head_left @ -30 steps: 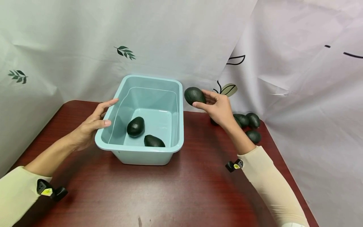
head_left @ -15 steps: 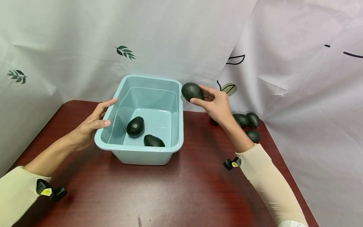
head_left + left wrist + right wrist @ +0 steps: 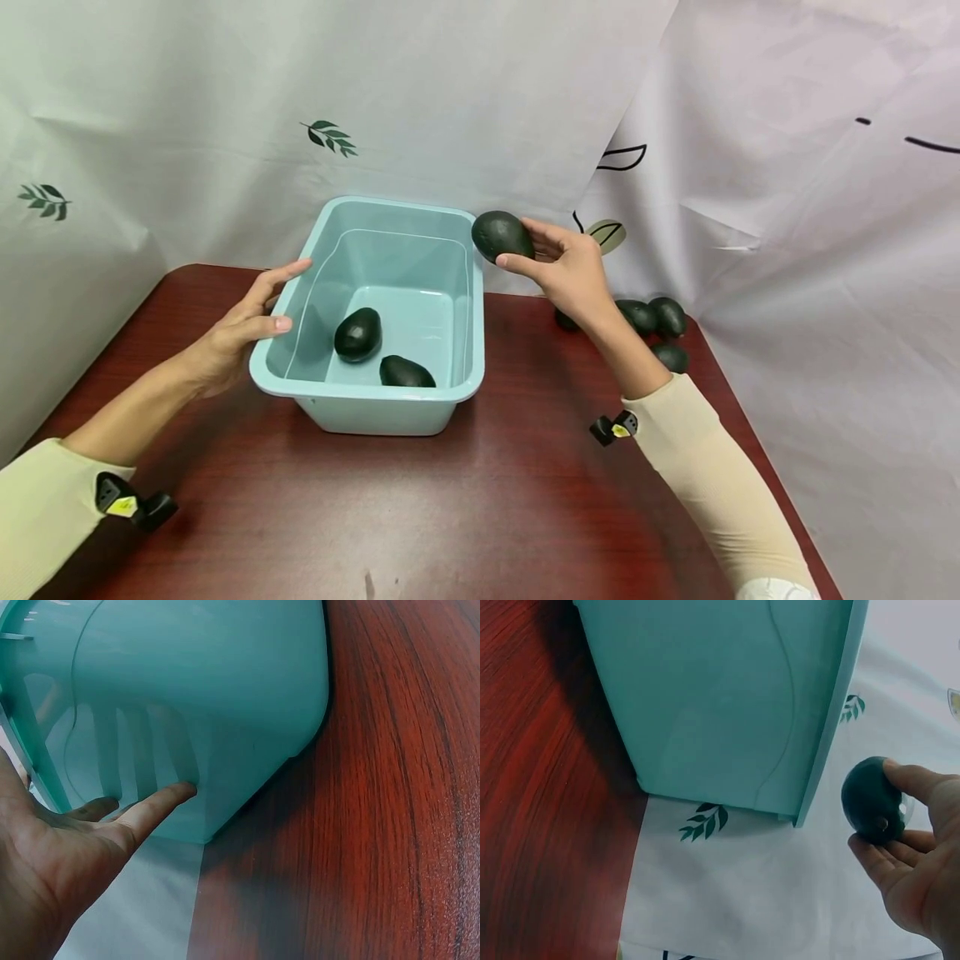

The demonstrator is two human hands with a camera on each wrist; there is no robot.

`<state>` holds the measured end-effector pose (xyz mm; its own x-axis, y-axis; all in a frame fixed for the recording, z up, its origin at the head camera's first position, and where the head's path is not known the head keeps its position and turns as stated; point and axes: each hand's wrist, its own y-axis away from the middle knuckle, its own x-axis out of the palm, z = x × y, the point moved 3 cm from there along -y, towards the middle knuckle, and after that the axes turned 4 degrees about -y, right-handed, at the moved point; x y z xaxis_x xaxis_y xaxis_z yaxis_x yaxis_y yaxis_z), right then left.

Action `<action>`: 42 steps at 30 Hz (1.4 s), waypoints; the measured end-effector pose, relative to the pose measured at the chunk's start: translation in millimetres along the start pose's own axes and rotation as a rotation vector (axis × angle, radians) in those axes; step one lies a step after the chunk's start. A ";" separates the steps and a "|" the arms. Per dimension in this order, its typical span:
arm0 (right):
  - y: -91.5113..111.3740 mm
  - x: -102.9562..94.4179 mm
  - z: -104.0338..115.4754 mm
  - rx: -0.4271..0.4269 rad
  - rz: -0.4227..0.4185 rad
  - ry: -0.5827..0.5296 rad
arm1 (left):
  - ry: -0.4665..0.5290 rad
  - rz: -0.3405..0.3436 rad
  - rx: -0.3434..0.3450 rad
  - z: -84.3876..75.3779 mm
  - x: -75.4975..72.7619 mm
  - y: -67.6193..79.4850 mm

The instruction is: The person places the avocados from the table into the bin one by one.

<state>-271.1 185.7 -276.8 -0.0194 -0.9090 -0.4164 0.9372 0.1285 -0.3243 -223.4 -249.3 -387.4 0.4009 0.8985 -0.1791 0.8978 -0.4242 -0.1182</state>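
1. The right hand [image 3: 573,271] is holding one avocado [image 3: 501,236] at its side, the thumb pressing from one face and the fingers curling round the other; the near end is sticking out uncovered.
2. That avocado is hanging in the air by the far right part of the tub's rim; in the head view it is overlapping the rim, while the right wrist view is showing a gap between them.
3. The left hand [image 3: 232,337] is staying spread, its fingers mostly straight and touching the outer left wall of the tub [image 3: 367,391], the thumb tip lying at the rim; it is gripping no fruit.
4. Two more avocados, a rounder one [image 3: 358,335] and a longer one [image 3: 407,372], are lying apart on the tub floor.
5. A small pile [image 3: 667,317] is sitting at the table's [image 3: 487,508] far right, partly hiding behind the right forearm.
6. The skin is looking smooth and faintly shiny, so the fruit is probably feeling firm, fairly light and a little slippery; ripeness is not showing, and a hard drop could be bruising it.
7. The widest part is offering the surest hold, thumb opposing fingers.
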 end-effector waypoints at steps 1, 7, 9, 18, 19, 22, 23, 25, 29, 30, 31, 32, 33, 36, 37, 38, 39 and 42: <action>-0.1 0.8 1.2 -0.005 0.003 -0.007 | -0.002 0.000 0.001 0.2 -0.1 0.2; -0.9 7.1 8.3 -0.029 0.031 -0.036 | -0.012 -0.004 -0.007 0.1 -0.4 1.6; -1.4 9.7 10.0 -0.030 0.038 -0.048 | -0.016 -0.007 -0.011 -0.4 -0.4 1.9; -3.1 22.7 13.2 -0.033 0.072 -0.070 | -0.016 -0.014 -0.013 2.3 -1.3 0.6; -3.4 24.1 13.6 -0.033 0.076 -0.067 | -0.017 -0.016 -0.014 1.8 -1.0 0.8; -3.9 28.1 15.4 -0.037 0.088 -0.065 | -0.015 -0.015 -0.012 1.1 -0.5 1.1; -4.0 29.3 15.9 -0.041 0.089 -0.062 | -0.015 -0.014 -0.013 0.9 -0.4 1.1; -3.7 31.5 16.8 -0.044 0.092 -0.059 | -0.010 -0.012 -0.011 0.8 -0.4 1.0; -4.1 35.5 18.9 -0.054 0.091 -0.068 | -0.002 -0.008 -0.004 2.1 -1.2 0.5; -4.2 36.6 19.8 -0.056 0.093 -0.074 | 0.000 -0.006 -0.002 1.9 -1.3 0.5; -4.5 37.7 20.4 -0.059 0.096 -0.080 | 0.001 -0.004 -0.002 1.4 -1.0 0.6; -4.7 38.8 21.3 -0.060 0.099 -0.086 | 0.001 -0.002 -0.001 0.8 -0.7 0.6; -4.9 39.9 22.2 -0.061 0.105 -0.091 | 0.002 0.000 0.000 0.4 -0.4 0.6; -5.7 43.6 24.5 -0.062 0.120 -0.097 | -0.003 0.001 0.001 -1.0 0.4 0.5; -6.1 44.9 24.9 -0.065 0.123 -0.094 | -0.005 0.000 0.000 -1.2 0.6 0.6; -6.2 46.1 25.4 -0.066 0.127 -0.093 | -0.007 0.000 0.001 -1.1 0.5 0.5; -6.5 47.3 25.8 -0.069 0.129 -0.090 | -0.008 -0.002 0.000 -0.9 0.5 0.4; -6.6 50.7 25.8 -0.082 0.141 -0.079 | -0.007 -0.004 0.000 -0.1 0.0 -0.3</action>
<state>-269.3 128.6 -273.9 0.1409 -0.9074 -0.3959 0.8969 0.2863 -0.3371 -223.6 -249.1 -387.3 0.3957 0.8995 -0.1851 0.8997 -0.4201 -0.1186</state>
